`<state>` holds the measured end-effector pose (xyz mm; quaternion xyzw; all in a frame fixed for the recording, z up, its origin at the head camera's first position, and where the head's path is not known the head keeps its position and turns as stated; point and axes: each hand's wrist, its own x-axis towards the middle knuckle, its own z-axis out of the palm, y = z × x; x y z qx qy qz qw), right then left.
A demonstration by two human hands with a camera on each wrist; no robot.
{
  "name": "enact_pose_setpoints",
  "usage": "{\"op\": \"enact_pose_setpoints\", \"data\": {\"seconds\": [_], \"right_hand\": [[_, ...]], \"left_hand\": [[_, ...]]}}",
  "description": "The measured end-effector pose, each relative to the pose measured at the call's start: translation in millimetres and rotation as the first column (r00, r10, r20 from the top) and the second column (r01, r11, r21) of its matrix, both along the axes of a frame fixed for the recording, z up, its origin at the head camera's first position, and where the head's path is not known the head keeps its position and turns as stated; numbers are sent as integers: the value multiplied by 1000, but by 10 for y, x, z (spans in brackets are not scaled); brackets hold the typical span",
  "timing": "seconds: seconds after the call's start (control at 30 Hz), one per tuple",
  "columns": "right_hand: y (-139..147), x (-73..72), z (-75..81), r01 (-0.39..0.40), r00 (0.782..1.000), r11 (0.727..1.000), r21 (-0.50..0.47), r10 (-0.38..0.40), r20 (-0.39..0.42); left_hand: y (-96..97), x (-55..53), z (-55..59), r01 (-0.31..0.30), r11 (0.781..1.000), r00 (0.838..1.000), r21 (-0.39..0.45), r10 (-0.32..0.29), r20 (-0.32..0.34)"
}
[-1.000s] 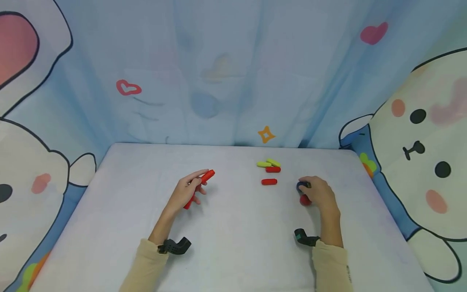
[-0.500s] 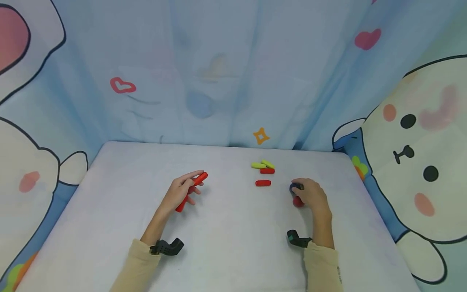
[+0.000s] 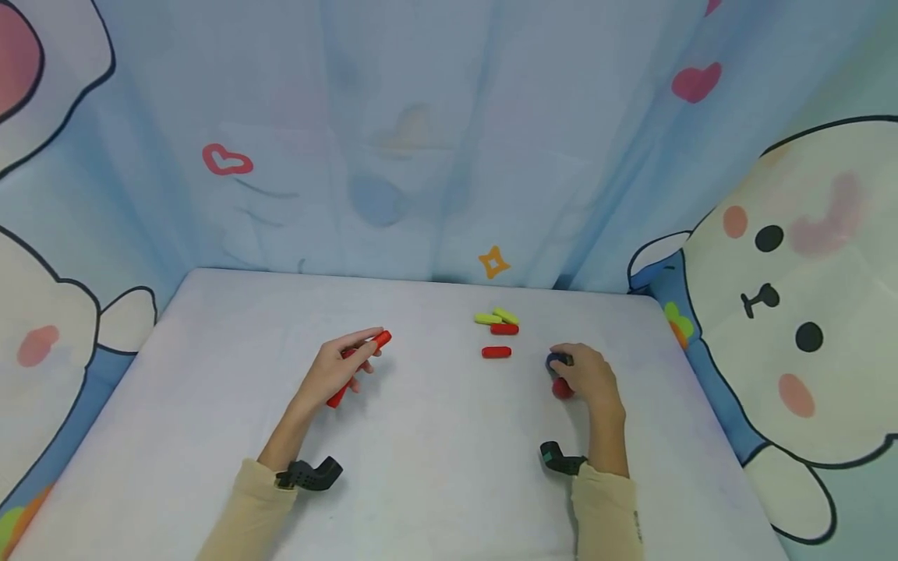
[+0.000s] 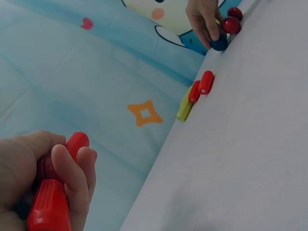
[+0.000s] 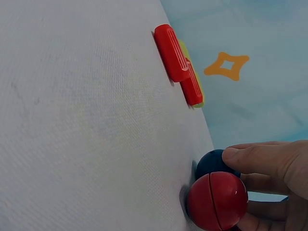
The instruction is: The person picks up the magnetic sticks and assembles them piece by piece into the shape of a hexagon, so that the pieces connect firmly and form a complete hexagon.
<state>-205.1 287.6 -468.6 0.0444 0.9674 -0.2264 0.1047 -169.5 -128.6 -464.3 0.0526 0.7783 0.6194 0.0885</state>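
My left hand grips two red toy rods joined in line by a dark red ball; the fingers wrap over the middle and hide part of it. They are raised over the left half of the table. On the right, my right hand pinches a blue ball down at the tabletop, thumb on its near side. A larger-looking red ball lies right beside the blue one. Farther along, a second red ball appears in the left wrist view.
Toward the back of the white table lie two yellow-green rods, with a red rod close against them. Another red rod lies just in front. A blue printed curtain hangs behind the far edge.
The head view has shifted, so everything slides a little left in it. My left hand has turned the joined rods slightly; the right hand stays at the blue ball.
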Motion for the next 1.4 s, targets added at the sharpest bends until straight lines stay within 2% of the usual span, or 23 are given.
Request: {"op": "enact_pose_setpoints", "data": {"seconds": [0.23, 0.5, 0.7, 0.97, 1.23, 1.4], "right_hand": [[-119, -16, -75, 15, 1000, 999, -41, -15, 12], [-277, -22, -163, 23, 1000, 994, -111, -22, 10], [-378, -37, -165, -12, 999, 983, -183, 2, -51], [-516, -60, -106, -135, 974, 934, -331, 64, -218], [-491, -47, 4, -216, 951, 879, -424, 90, -296], [-547, -44, 6, -277, 931, 833, -480, 109, -348]], "left_hand": [[-90, 107, 247, 2, 999, 1000, -46, -3, -13], [-280, 18, 46, -9, 996, 1000, -83, 8, -14], [-347, 20, 12, 10, 992, 1000, -122, -13, -26], [-301, 22, 31, 12, 991, 1000, -137, -12, 2], [-81, -9, -36, 7, 998, 1000, -70, -8, -11], [14, -16, -63, 11, 998, 1000, -63, -11, -7]]}}
